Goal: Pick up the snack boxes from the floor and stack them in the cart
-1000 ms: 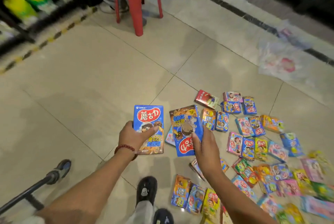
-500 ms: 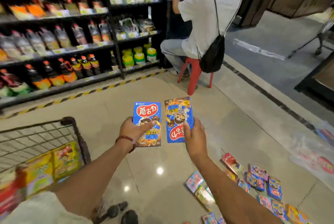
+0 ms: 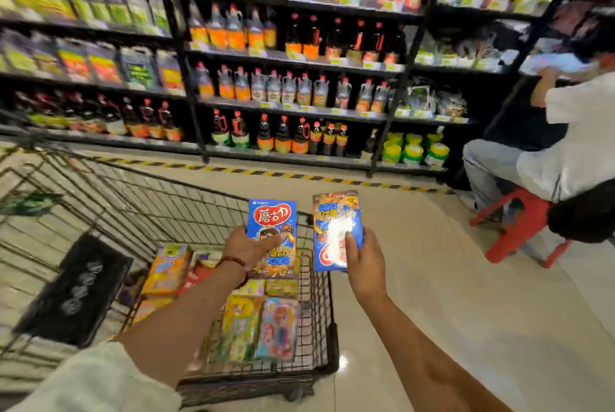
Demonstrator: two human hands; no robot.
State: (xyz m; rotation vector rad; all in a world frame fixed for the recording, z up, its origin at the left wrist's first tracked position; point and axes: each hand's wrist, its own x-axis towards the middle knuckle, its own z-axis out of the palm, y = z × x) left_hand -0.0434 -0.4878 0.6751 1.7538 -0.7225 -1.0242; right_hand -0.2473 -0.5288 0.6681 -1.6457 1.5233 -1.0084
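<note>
You hold two flat cardboard snack boxes upright: a blue box with a red oval logo and a cartoon mushroom figure (image 3: 272,237) in your left hand (image 3: 248,247), and a blue-and-orange box with a red-and-white roundel near its foot (image 3: 336,232) in your right hand (image 3: 364,257). A second ago both boxes were low over the scattered packets on the floor; now you have risen and turned, so the left box hangs over the black wire shopping cart (image 3: 319,295) and the right box just beyond its near corner, which suggests you are about to place them. Your left fingers wrap the box's edge with the thumb across its face; your right thumb presses the front, the other fingers curled behind. The left box reads 蘑古力; glare washes out the right one's lettering. Colourful boxes (image 3: 243,328) already lie stacked in the cart. The shelf bottles (image 3: 283,88) are too blurred to read.
</note>
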